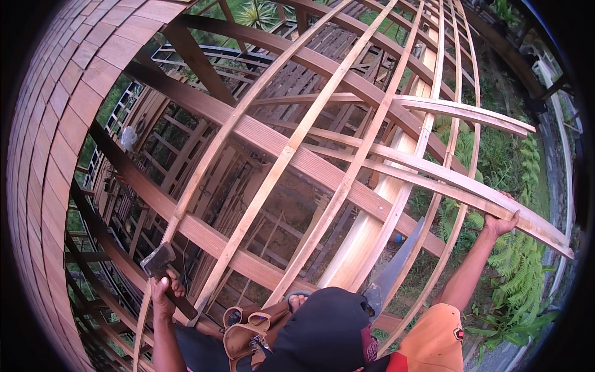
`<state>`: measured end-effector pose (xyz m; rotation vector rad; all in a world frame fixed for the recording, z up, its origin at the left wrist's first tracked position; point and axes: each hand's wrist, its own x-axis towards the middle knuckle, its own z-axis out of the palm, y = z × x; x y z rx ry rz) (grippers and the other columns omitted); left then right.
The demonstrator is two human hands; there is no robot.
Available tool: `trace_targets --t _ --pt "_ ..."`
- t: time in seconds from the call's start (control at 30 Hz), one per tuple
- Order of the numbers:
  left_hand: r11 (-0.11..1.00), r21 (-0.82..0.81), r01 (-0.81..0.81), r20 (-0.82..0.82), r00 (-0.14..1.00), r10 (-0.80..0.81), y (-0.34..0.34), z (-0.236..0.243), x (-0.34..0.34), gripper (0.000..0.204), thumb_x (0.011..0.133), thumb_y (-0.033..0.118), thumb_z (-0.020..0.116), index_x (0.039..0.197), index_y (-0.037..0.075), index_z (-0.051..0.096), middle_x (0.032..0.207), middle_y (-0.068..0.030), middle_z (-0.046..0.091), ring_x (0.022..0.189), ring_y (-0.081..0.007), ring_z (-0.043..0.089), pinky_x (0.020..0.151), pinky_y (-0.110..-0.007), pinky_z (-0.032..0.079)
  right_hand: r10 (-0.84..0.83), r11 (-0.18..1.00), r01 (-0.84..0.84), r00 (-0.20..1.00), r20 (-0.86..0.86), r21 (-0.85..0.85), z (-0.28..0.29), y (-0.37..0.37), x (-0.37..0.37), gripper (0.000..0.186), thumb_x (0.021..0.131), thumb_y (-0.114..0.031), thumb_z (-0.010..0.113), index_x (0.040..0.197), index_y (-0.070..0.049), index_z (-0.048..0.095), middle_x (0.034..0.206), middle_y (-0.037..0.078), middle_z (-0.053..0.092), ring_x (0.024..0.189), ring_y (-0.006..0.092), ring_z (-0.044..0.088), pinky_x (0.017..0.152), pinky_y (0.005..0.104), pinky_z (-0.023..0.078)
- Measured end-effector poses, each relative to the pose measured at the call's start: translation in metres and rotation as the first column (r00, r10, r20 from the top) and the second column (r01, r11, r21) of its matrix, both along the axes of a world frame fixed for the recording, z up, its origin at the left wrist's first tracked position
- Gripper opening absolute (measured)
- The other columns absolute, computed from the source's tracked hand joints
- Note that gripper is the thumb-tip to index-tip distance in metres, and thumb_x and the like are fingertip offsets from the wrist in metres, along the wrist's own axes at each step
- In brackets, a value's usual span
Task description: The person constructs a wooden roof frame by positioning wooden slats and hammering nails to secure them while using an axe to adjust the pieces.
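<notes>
My left hand (166, 291) at the lower left grips a dark hammer-like tool (158, 259), held among the roof battens (288, 152). On the right, my right hand (499, 224) is wrapped round a long pale wooden strip (533, 223), which lies across the battens alongside another strip. A leather tool pouch (245, 335) with implements in it sits at my waist. A handsaw (396, 263) is beside my dark-clad leg, its blade angled upward. My foot in a sandal (297, 301) shows at the framing below me.
Curved beams (204, 239) and battens form an open roof frame with gaps over lower timber decking (325, 37). A shingled curved roof (59, 93) rises along the left. Ferns (520, 279) and ground lie below on the right. A pale bag (129, 137) lies further down.
</notes>
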<state>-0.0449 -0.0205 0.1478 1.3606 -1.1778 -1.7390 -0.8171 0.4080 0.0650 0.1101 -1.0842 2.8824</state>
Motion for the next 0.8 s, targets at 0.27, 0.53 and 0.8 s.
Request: trace_targets --t 0.27,0.53,0.8 --pt "0.998 0.021 0.051 -0.083 0.995 -0.05 0.0 -0.013 -0.021 0.047 0.081 0.044 0.074 0.098 0.005 0.053 0.064 -0.0002 0.045 0.051 -0.0119 0.046 0.05 -0.027 0.043 0.123 0.992 -0.124 0.969 -0.215 0.008 0.062 0.118 0.102 0.053 0.088 -0.04 0.054 0.116 0.004 0.055 0.113 0.018 0.057 0.114 0.0377 0.052 0.116 0.0567 0.031" --pt "0.98 -0.116 0.161 -0.094 0.981 -0.172 0.0 -0.001 -0.019 0.058 0.08 0.052 0.072 0.108 0.006 0.051 0.066 0.0006 0.045 0.051 -0.0106 0.046 0.049 -0.027 0.044 0.155 0.984 -0.172 0.954 -0.258 -0.043 0.16 0.045 0.114 0.042 0.09 -0.037 0.056 0.109 0.0 0.054 0.106 0.014 0.055 0.105 0.0309 0.052 0.105 0.0505 0.039" --pt "0.98 -0.144 0.137 -0.179 0.97 -0.162 0.0 0.012 -0.01 0.05 0.082 0.041 0.071 0.108 0.004 0.052 0.066 -0.0013 0.045 0.051 -0.0122 0.046 0.049 -0.028 0.043 0.134 0.989 -0.147 0.924 -0.358 -0.009 0.214 0.09 0.126 0.043 0.093 -0.038 0.055 0.114 -0.001 0.053 0.107 0.013 0.056 0.105 0.0293 0.053 0.105 0.0504 0.039"
